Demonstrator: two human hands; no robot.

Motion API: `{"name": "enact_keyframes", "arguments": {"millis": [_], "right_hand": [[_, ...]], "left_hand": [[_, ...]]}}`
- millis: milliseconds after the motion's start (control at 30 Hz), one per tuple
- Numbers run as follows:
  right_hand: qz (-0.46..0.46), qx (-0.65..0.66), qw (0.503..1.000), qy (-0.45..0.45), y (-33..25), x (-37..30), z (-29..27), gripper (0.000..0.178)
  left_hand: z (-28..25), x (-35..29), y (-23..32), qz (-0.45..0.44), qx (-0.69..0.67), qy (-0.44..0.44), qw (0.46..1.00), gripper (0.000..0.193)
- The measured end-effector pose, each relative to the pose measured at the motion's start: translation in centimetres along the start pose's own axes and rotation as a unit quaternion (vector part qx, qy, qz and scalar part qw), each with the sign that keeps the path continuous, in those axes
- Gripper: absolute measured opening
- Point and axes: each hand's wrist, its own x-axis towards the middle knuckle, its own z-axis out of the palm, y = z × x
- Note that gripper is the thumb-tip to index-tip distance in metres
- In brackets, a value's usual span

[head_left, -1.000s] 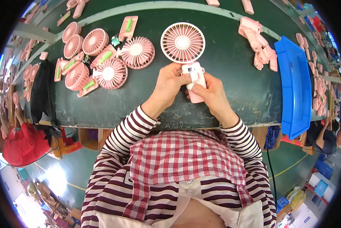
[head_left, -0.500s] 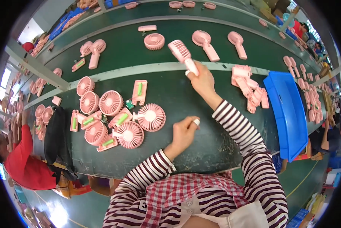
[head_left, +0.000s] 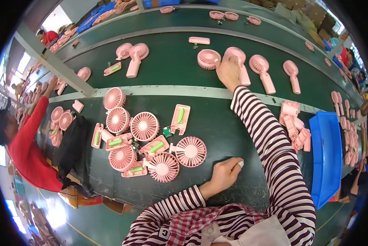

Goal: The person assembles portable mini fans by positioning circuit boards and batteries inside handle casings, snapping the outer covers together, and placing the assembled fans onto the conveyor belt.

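Observation:
My right hand [head_left: 229, 73] reaches over the far strip of the table. Its fingers bend over the lower head of a pink handheld fan [head_left: 244, 76], whose handle points toward me. Just left of that hand lies a pink round fan head [head_left: 209, 59]. My left hand [head_left: 226, 175] rests closed on the near table; whether anything is inside is hidden. A white cover shows on a fingertip. Left of it lie several pink fan heads [head_left: 191, 151] and open handle shells [head_left: 179, 119] with green cells, wires and a small green circuit board [head_left: 166, 131].
A pale rail [head_left: 151, 90] divides the green table. Pink handle shells [head_left: 292, 127] are piled beside a blue tray [head_left: 326, 160] on the right. More finished fans [head_left: 291, 76] lie beyond the rail. A person in red [head_left: 34, 151] works at the left, near a black cloth [head_left: 72, 147].
My right hand has carried the fan from above the rail to the far strip, where it now lies beside the round head. The view has shifted; my left hand stays closed.

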Motion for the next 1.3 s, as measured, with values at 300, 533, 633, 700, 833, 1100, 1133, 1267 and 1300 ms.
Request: {"name": "enact_keyframes", "arguments": {"millis": [300, 533, 633, 700, 833, 1100, 1133, 1267, 1300], "right_hand": [[0.333, 0.116, 0.904, -0.240, -6.6, 3.4, 0.3, 0.098], [0.329, 0.520, 0.780, -0.117, -2.8, -0.5, -1.9, 0.050], [0.319, 0.589, 0.730, -0.135, -1.3, -2.3, -7.4, 0.037], [0.329, 0.621, 0.701, -0.122, -1.0, -3.7, -10.5, 0.038], [0.328, 0.723, 0.600, -0.095, 3.0, -9.4, -14.1, 0.050], [0.398, 0.742, 0.494, -0.216, 2.1, -16.9, -17.8, 0.060], [0.411, 0.720, 0.513, -0.222, 2.6, -17.9, -18.7, 0.060], [0.436, 0.653, 0.584, -0.206, 2.9, -19.8, -22.0, 0.059], [0.443, 0.637, 0.597, -0.205, 2.8, -20.3, -22.2, 0.056]], "left_hand": [[-0.9, -0.2, 0.1, -0.002, -0.031, 0.016, 0.999, 0.013], [-12.0, 2.3, 6.8, 0.018, -0.066, -0.059, 0.996, 0.027], [-21.9, 9.3, 8.1, 0.059, 0.147, 0.012, 0.987, 0.027], [-26.7, 15.1, 5.4, -0.007, 0.284, 0.071, 0.956, 0.026], [-34.4, 25.0, -4.9, -0.059, 0.595, 0.047, 0.800, 0.038], [-51.6, 30.8, -20.4, 0.044, 0.635, -0.075, 0.768, 0.068], [-49.8, 31.7, -21.1, 0.122, 0.692, -0.087, 0.706, 0.066], [-44.4, 32.6, -18.5, 0.056, 0.658, 0.036, 0.750, 0.045], [-45.2, 32.1, -17.8, 0.007, 0.622, 0.037, 0.782, 0.040]]}}
